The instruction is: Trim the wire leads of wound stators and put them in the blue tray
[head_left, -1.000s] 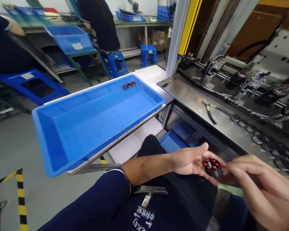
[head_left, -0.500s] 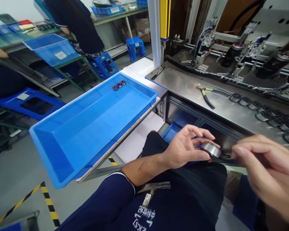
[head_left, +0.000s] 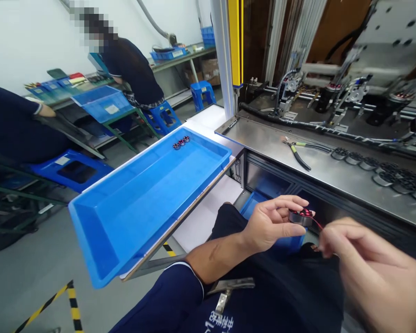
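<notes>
A round metal part (head_left: 301, 218) with a silver rim and a black and red top is held between the thumb and fingers of my left hand (head_left: 268, 222). Red wire (head_left: 317, 223) runs from its right side to my right hand (head_left: 364, 259), whose fingertips are pinched on it and slightly blurred. Both hands are above my lap, in front of the metal bench. Three small round parts (head_left: 181, 143) lie in a row at the far end of the blue tray (head_left: 142, 203), left of my hands.
Pliers (head_left: 300, 157) and several round parts (head_left: 367, 163) rest on the metal bench (head_left: 260, 138), with machinery (head_left: 353, 92) behind. A yellow post (head_left: 235, 46) stands at its left end. Two people sit on blue stools at the left, beside a blue crate (head_left: 102, 102).
The view has tilted up. The part in my left hand has turned so its red and black top shows. My right hand has come closer to it, with the red wire now visible between them.
</notes>
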`<action>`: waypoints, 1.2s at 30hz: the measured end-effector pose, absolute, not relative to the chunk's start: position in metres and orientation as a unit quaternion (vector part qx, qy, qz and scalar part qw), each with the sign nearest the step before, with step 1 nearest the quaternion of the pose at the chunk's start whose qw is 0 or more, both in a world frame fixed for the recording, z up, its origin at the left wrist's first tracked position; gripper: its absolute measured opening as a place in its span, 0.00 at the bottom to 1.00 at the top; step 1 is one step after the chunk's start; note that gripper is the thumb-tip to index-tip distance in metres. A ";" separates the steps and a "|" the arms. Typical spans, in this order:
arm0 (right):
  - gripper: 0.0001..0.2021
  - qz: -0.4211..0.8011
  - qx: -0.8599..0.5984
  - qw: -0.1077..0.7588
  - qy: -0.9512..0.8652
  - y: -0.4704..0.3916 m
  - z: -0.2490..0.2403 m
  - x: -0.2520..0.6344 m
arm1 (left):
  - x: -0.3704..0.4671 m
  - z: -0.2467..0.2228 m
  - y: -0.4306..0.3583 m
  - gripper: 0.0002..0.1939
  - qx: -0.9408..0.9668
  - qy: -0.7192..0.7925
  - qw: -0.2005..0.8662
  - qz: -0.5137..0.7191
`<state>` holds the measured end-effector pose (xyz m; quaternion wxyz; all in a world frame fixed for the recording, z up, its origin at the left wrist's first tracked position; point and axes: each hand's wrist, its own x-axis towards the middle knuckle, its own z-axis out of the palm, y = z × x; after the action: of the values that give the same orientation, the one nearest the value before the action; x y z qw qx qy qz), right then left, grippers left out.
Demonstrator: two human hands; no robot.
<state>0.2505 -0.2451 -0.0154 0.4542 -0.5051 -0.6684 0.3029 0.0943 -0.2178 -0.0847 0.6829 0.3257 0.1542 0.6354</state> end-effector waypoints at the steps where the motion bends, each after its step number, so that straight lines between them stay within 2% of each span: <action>1: 0.15 0.374 -0.505 0.449 -0.635 -0.247 -0.020 0.246 | 0.093 -0.084 -0.217 0.19 0.318 0.148 0.689 0.634; 4: 0.21 0.573 -0.461 0.438 -0.517 -0.249 -0.033 0.231 | 0.090 -0.081 -0.216 0.20 0.299 0.137 0.706 0.627; 7: 0.23 0.679 -0.428 0.422 -0.422 -0.249 -0.044 0.224 | 0.088 -0.079 -0.216 0.20 0.298 0.142 0.708 0.624; 12: 0.19 0.718 -0.336 0.433 -0.429 -0.247 -0.064 0.234 | 0.084 -0.082 -0.214 0.20 0.348 0.139 0.696 0.612; 15: 0.22 0.720 -0.257 0.450 -0.461 -0.246 -0.070 0.239 | 0.081 -0.083 -0.214 0.19 0.429 0.133 0.676 0.585; 18: 0.16 0.714 -0.224 0.462 -0.476 -0.246 -0.071 0.239 | 0.079 -0.083 -0.212 0.19 0.525 0.102 0.635 0.557; 20: 0.16 0.687 -0.237 0.476 -0.495 -0.247 -0.069 0.241 | 0.077 -0.083 -0.210 0.24 0.582 0.094 0.576 0.566; 21: 0.16 0.657 -0.260 0.483 -0.516 -0.247 -0.068 0.243 | 0.075 -0.082 -0.209 0.31 0.603 0.107 0.537 0.580; 23: 0.15 0.535 -0.327 0.516 -0.584 -0.248 -0.067 0.249 | 0.072 -0.079 -0.209 0.44 0.626 0.170 0.459 0.607; 24: 0.13 0.441 -0.357 0.538 -0.624 -0.248 -0.067 0.253 | 0.071 -0.077 -0.210 0.47 0.634 0.205 0.429 0.610; 27: 0.22 0.160 -0.373 0.562 -0.721 -0.247 -0.067 0.262 | 0.069 -0.070 -0.217 0.39 0.666 0.259 0.407 0.569; 29: 0.27 0.069 -0.350 0.549 -0.756 -0.247 -0.068 0.265 | 0.072 -0.066 -0.222 0.35 0.680 0.265 0.419 0.541; 32: 0.30 0.059 -0.337 0.534 -0.773 -0.247 -0.066 0.268 | 0.077 -0.063 -0.224 0.31 0.688 0.279 0.418 0.525; 36: 0.27 0.146 -0.323 0.526 -0.773 -0.250 -0.057 0.271 | 0.078 -0.063 -0.223 0.26 0.712 0.273 0.339 0.551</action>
<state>0.2707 -0.2502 -0.0570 0.5260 -0.3227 -0.7732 0.1459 0.0783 -0.2228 -0.0625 0.3386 0.7122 0.2728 0.5511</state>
